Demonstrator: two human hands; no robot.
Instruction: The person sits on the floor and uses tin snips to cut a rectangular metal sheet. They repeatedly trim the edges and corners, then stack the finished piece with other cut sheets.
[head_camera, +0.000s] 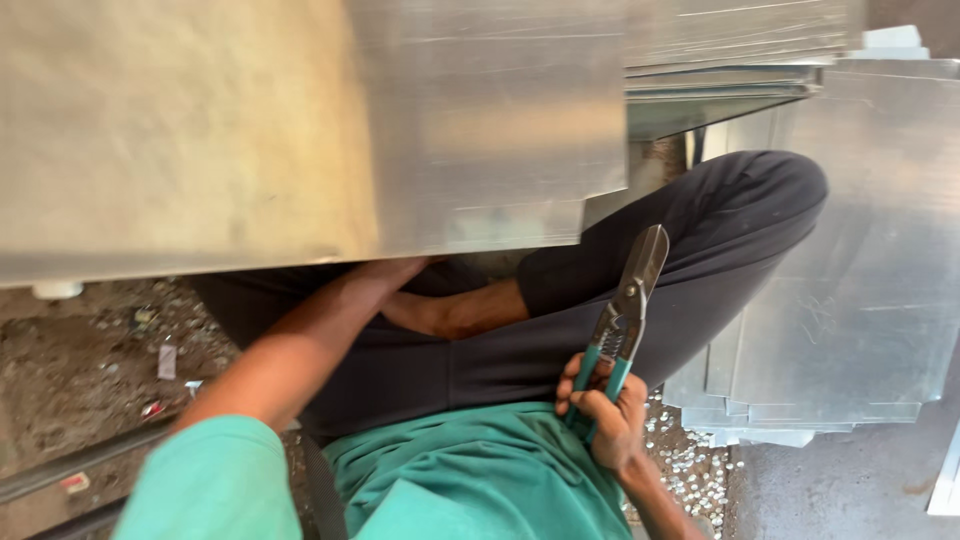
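A: Head view: right hand grips closed snips, blades pointing up and away.
B: Left hand?
A: Under the metal sheet above it; grip hidden, cannot tell.

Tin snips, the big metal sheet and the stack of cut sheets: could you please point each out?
Tin snips (625, 315): head view, on the pivot above the green handles.
Big metal sheet (300, 130): head view, on its flat face.
Stack of cut sheets (860, 300): head view, on the top sheet.
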